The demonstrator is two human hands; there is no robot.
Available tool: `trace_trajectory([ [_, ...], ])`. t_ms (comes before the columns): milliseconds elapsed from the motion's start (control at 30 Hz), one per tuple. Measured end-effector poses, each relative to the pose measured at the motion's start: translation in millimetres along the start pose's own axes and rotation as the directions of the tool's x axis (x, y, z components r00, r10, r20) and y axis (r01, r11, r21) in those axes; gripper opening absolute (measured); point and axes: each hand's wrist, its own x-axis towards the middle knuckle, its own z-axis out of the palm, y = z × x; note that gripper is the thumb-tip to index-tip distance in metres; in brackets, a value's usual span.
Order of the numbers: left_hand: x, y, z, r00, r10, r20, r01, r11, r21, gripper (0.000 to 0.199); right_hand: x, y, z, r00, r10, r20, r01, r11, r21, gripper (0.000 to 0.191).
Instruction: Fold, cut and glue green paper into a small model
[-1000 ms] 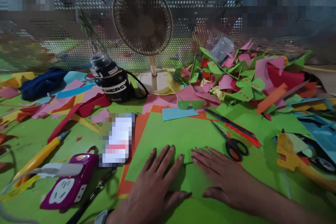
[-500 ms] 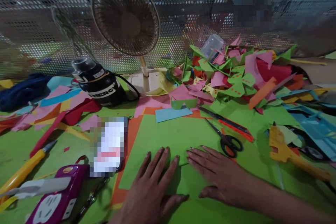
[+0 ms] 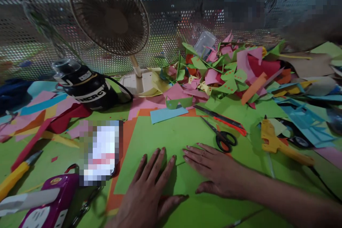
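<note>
A green sheet of paper (image 3: pixel 157 131) lies over orange paper (image 3: pixel 121 149) in the middle of the table. My left hand (image 3: pixel 149 185) rests palm down near its lower part, with the fingers spread. My right hand (image 3: pixel 216 169) also lies flat, fingers stretched out toward the left, to the right of my left hand. Neither holds anything. Black scissors (image 3: pixel 223 139) lie just beyond my right hand, partly open. Behind them is a red and black cutter (image 3: pixel 221 115). A blue paper strip (image 3: pixel 169 114) rests at the sheet's top edge.
A fan (image 3: pixel 117 21) and a black bottle (image 3: pixel 92 91) stand behind. Paper scraps (image 3: pixel 213 71) are heaped at the back. To the right lies a yellow glue gun (image 3: pixel 280 146); to the left, a phone (image 3: pixel 103 149), a purple case (image 3: pixel 56 192) and a yellow-handled tool (image 3: pixel 16 178).
The whole view has shifted, so most things appear further left. Both hands remain flat on the green paper. A thin dark rod-like item now shows at the bottom edge, right of centre.
</note>
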Motion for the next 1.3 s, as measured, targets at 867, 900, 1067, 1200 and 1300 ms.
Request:
trace_trajectory([
  [867, 3.0, -1.4, -2.0, 0.998, 0.034, -0.045, -0.033, 0.999, 0.024, 0.090, -1.0, 1.0, 1.6, 1.000, 0.025, -0.007, -0.025, 0.998, 0.062, 0.074],
  [900, 2.9, -1.3, -2.0, 0.998, 0.033, -0.048, -0.032, 0.999, 0.026, 0.091, -0.8, 0.8, 1.3, 1.000, 0.026, 0.001, -0.026, 0.998, 0.062, 0.074],
  [1067, 2.3, -1.0, -1.8, 0.999, 0.023, -0.025, -0.022, 0.999, 0.024, 0.089, 0.1, -0.5, -0.4, 0.999, 0.031, 0.029, -0.033, 0.998, 0.057, 0.074],
  [1200, 1.7, -0.9, -0.5, 0.999, 0.014, -0.030, -0.013, 1.000, 0.015, 0.087, 0.2, -0.4, -0.7, 0.999, 0.035, 0.039, -0.037, 0.998, 0.057, 0.074],
  [1300, 1.5, -0.9, 0.1, 0.998, 0.019, -0.055, -0.018, 0.999, 0.032, 0.086, 0.2, 0.0, -0.5, 0.998, 0.039, 0.049, -0.042, 0.997, 0.058, 0.075],
])
